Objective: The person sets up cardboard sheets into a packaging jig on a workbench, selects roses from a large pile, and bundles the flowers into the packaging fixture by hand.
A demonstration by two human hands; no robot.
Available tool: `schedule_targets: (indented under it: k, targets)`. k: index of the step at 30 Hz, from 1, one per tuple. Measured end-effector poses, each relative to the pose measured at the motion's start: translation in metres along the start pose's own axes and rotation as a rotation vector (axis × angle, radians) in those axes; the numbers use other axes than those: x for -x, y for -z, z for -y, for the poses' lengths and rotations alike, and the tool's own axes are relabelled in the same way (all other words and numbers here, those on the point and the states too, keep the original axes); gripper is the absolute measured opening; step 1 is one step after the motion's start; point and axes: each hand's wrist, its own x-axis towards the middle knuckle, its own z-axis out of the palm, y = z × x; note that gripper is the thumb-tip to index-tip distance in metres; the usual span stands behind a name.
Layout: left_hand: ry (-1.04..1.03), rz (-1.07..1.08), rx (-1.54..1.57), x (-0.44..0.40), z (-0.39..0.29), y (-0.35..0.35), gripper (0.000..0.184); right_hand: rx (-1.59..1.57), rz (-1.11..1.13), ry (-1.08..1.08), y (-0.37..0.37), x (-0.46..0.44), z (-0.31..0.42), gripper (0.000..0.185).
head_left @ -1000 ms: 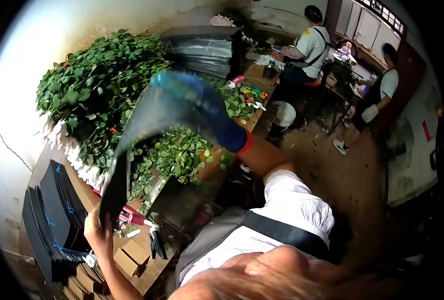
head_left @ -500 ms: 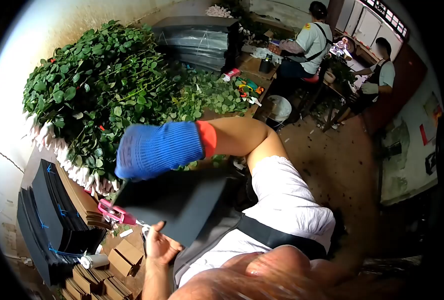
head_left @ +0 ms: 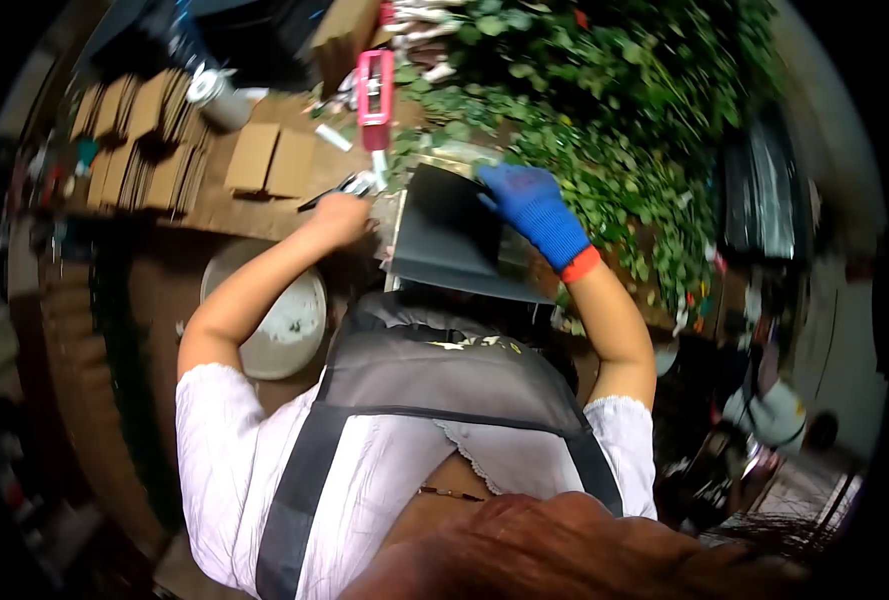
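My bare left hand (head_left: 342, 220) is closed at the table's front edge, at a small silver-and-black tool (head_left: 354, 185) too blurred to name. My right hand (head_left: 526, 195), in a blue knitted glove with a red cuff, is at the far right edge of a black sheet (head_left: 449, 225), its fingers bent around that edge. The sheet bows above the table in front of my apron. Beyond my left hand a pink tool (head_left: 374, 100), perhaps a stapler, lies on the table. Loose green leaves (head_left: 484, 110) spread beyond the sheet.
A big heap of leafy rose stems (head_left: 644, 70) fills the far right. Folded cardboard pieces (head_left: 169, 140) stand in rows at the left, near a white cup (head_left: 219, 97). Below the table edge is a round pale tub (head_left: 289, 320). Plastic-wrapped stacks (head_left: 769, 200) stand at the right.
The view has swung round and down. My gloved right hand has come back from the rose heap to the black sheet's edge. My left hand is now left of the sheet.
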Motion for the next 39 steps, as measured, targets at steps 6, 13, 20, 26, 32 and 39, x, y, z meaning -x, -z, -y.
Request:
schedule_targets:
  k: [6,13,20,26,32,39]
  targets:
    - [-0.555,-0.148,0.325,-0.061,-0.062,-0.047,0.046,0.022,0.204,-0.07,0.008,-0.011,0.01,0.024]
    - [-0.468,-0.487,0.112,-0.073,-0.06,-0.105,0.084,-0.018,-0.085,-0.064,-0.004,-0.012,0.017,0.027]
    - [-0.412,-0.349,-0.01,-0.071,-0.063,-0.097,0.076,-0.589,-0.282,-0.118,0.037,0.026,0.038,0.034]
    - [-0.454,-0.397,0.007,-0.069,-0.072,-0.073,0.084,-0.112,-0.36,-0.207,-0.091,-0.012,0.012,0.024]
    - [-0.477,-0.398,-0.102,-0.079,-0.067,-0.095,0.084,-0.187,-0.391,-0.205,-0.094,-0.009,0.012,0.026]
    - [-0.5,-0.339,-0.124,-0.08,-0.055,-0.106,0.074,-0.172,-0.677,-0.115,-0.053,0.022,0.051,0.072]
